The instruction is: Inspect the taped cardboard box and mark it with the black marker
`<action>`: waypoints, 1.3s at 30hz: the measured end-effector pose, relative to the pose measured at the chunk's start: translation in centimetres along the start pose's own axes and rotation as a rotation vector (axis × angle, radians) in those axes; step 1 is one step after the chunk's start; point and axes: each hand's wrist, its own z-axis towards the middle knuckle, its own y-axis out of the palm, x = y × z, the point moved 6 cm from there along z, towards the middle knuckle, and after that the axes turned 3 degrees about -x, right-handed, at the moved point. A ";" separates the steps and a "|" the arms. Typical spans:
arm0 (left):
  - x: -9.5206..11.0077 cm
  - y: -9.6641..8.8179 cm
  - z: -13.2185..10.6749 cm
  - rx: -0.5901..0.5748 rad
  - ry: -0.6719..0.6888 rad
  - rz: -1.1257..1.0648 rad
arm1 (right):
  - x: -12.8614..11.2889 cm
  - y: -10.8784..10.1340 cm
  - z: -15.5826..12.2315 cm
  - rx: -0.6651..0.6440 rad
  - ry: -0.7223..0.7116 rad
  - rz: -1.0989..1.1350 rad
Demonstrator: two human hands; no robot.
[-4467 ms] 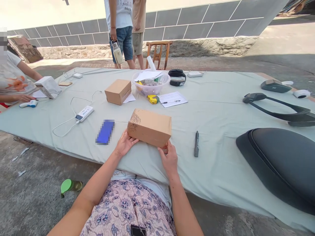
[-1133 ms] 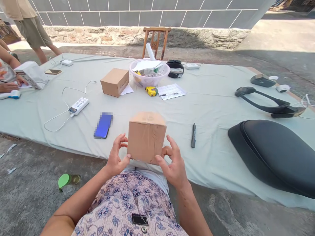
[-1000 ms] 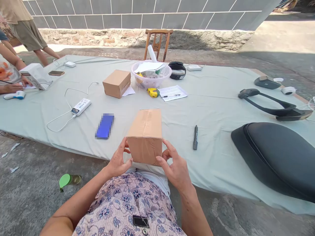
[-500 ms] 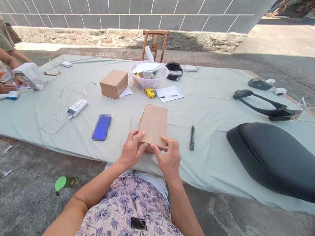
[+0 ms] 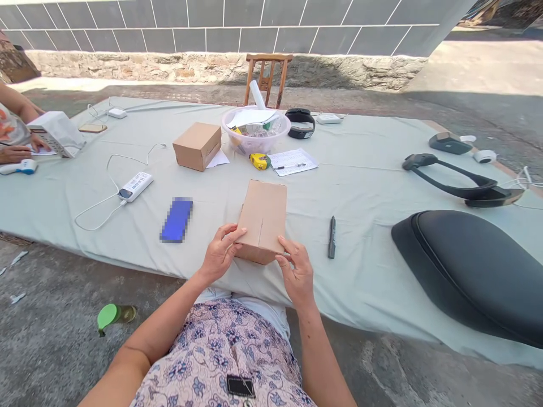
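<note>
A closed brown cardboard box (image 5: 263,212) lies on the cloth-covered table right in front of me. My left hand (image 5: 220,251) grips its near left corner, fingertips on the top edge and thumb low on the side. At the near right corner, my right hand (image 5: 296,268) has its fingers on the edge and its thumb by the front face. To the right of the box lies a black marker pen (image 5: 332,237). A blurred-out blue phone-like rectangle (image 5: 176,220) is to the left. Farther back stands a second cardboard box (image 5: 197,146).
Behind the box are a yellow tape measure (image 5: 259,161), a written sheet (image 5: 299,163) and a pink basin (image 5: 254,138) of items. A power strip (image 5: 136,186) with cable lies left. A black padded seat (image 5: 470,271) fills the right. Another person's hands (image 5: 25,148) work at far left.
Both thumbs have moved from the middle of the box's front edge out toward its sides, so more of the front face shows. The co-worker at far left has leaned lower.
</note>
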 end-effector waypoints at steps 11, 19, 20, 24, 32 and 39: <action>-4.3 2.4 -3.1 -0.024 -0.177 0.022 | 5.4 3.7 -3.6 -0.142 0.263 -0.225; -4.4 3.2 -4.0 0.030 -0.188 0.160 | 5.7 4.6 -3.5 -0.244 0.386 -0.382; -4.0 3.0 -4.1 0.053 -0.176 0.177 | 5.7 4.7 -3.5 -0.265 0.403 -0.386; -1.1 1.4 -3.8 0.192 -0.039 0.260 | 4.7 5.4 -3.3 -0.351 0.437 -0.366; 2.1 1.9 -2.4 0.187 0.257 0.327 | 0.5 6.3 -3.1 -0.615 0.389 -0.435; 0.8 2.6 -2.4 0.165 0.192 0.222 | -1.7 -0.7 -1.7 0.012 0.149 -0.231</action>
